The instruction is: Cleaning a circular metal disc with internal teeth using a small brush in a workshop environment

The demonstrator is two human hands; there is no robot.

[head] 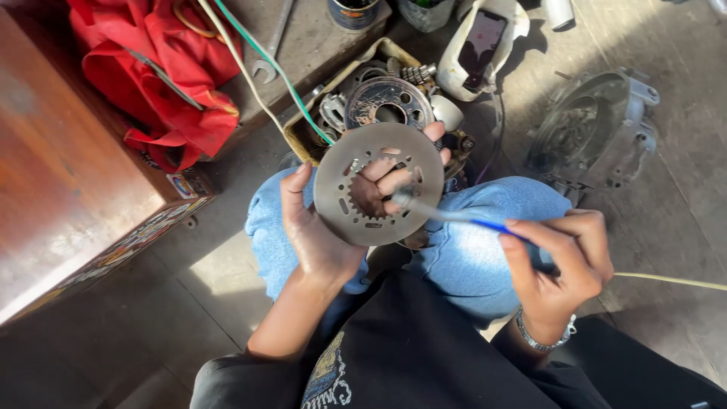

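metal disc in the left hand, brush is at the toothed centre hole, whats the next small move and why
Probably a short brush stroke along the inner teeth of the metal disc: the right hand has the bristles at the hole's edge, and the left hand steadies the disc, fingers through its centre.

Two discs [379,184], one brush [454,217], maybe two cans [354,13].

The toothbrush [454,217] head is motion-blurred (bristles unreadable); the red cloth [155,68] is cropped.

Black printed top, light blue jeans [477,250], silver bracelet [541,341] on right wrist
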